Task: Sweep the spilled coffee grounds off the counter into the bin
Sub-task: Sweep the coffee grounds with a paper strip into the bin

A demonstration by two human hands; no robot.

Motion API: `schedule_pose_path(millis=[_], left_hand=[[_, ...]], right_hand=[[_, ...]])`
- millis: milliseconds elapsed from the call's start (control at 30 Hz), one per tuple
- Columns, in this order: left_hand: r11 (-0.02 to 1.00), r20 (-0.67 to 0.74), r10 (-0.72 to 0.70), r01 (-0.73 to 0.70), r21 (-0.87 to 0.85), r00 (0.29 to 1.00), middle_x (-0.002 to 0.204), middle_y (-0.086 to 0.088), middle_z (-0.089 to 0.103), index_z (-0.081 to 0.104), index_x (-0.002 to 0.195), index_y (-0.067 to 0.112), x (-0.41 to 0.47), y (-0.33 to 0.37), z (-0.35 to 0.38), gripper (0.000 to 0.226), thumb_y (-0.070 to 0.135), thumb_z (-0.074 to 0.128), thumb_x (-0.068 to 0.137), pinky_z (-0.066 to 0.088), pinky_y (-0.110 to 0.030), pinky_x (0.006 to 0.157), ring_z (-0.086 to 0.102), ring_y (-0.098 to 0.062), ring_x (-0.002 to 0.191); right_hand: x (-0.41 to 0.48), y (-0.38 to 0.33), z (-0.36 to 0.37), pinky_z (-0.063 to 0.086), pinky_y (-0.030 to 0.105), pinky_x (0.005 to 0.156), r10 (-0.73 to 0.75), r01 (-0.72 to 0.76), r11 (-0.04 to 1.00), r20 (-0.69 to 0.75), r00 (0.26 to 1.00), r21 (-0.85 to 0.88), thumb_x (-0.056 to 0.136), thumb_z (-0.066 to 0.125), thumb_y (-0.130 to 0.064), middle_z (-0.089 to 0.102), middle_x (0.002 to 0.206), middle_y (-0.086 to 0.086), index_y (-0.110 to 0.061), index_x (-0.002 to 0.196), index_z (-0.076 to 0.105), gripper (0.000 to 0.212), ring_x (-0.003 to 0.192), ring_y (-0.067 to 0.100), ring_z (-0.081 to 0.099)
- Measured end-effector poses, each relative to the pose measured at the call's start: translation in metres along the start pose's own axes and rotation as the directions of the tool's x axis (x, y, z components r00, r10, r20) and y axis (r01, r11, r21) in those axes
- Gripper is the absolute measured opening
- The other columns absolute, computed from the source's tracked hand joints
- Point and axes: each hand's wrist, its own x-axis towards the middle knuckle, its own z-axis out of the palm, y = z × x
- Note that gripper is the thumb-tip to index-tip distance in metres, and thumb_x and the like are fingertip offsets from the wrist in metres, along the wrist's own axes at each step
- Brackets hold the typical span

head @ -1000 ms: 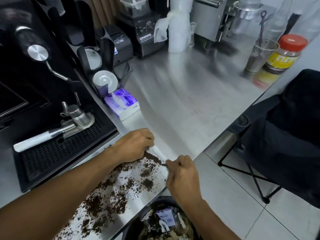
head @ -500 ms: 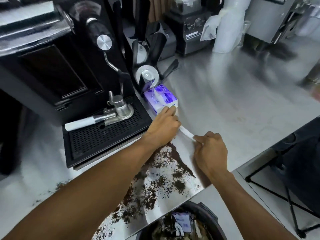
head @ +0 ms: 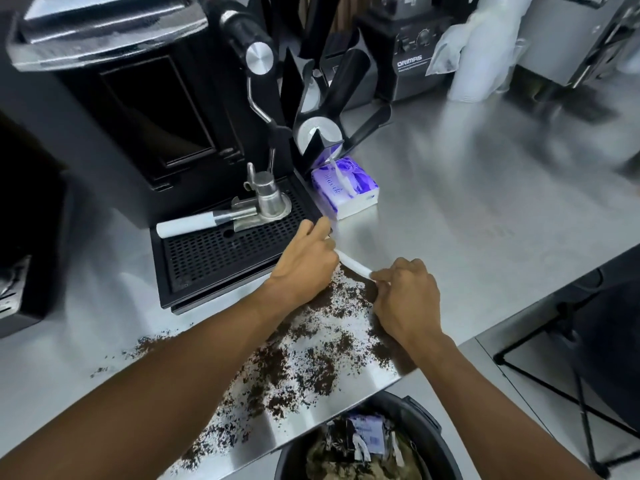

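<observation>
Dark coffee grounds (head: 304,355) lie scattered over the steel counter (head: 467,209) near its front edge. A rolled white tissue (head: 353,264) stretches between both hands at the far side of the spill. My left hand (head: 304,265) holds its left end beside the drip tray corner, and my right hand (head: 405,299) pinches its right end. A black bin (head: 426,427) with paper scraps and waste inside stands below the counter edge.
A black espresso machine with drip tray (head: 225,258) and portafilter (head: 221,216) stands left of the hands. A purple tissue pack (head: 346,192) lies just behind them. A black cup holder (head: 325,109), blender (head: 408,46) and folding stool legs (head: 571,386) are around.
The view shifted, so the bin and spill sit lower right. Both hands with the rolled tissue moved farther back, from the middle of the spill to the drip tray corner.
</observation>
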Motion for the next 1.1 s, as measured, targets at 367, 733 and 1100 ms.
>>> schedule_pose_path(millis=[367,733,1100], left_hand=[[0.998,-0.006,-0.045,0.045,0.043,0.999,0.079,-0.001,0.057,0.064,0.084,0.011,-0.04,-0.013,0.002,0.024,0.017,0.042,0.091,0.028,-0.041,0.077,0.037,-0.025,0.093],[0.992,0.011,-0.111,0.11,0.054,0.994,0.08,0.0,0.054,0.064,0.086,0.012,-0.059,-0.016,0.007,0.024,0.02,0.042,0.093,0.027,-0.039,0.077,0.034,-0.023,0.089],[0.968,0.025,-0.249,0.249,-0.017,0.968,0.089,-0.004,0.064,0.068,0.103,0.009,-0.099,-0.026,0.009,0.038,0.018,0.033,0.094,0.028,-0.039,0.078,0.036,-0.024,0.091]], right_hand=[[-0.014,-0.029,0.014,0.047,0.038,0.068,-0.035,0.035,0.999,0.013,0.999,-0.006,0.077,0.061,0.003,0.062,0.073,0.003,-0.016,0.093,0.078,0.03,0.08,0.026,0.052],[-0.014,-0.035,0.019,0.043,0.033,0.064,-0.078,0.077,0.997,0.028,0.997,0.015,0.079,0.062,0.003,0.062,0.071,0.003,-0.017,0.092,0.078,0.028,0.077,0.024,0.048],[-0.022,-0.062,0.031,0.049,0.036,0.069,-0.146,0.142,0.988,0.068,0.987,0.051,0.081,0.063,0.001,0.064,0.074,0.002,-0.015,0.095,0.077,0.025,0.075,0.02,0.049]])
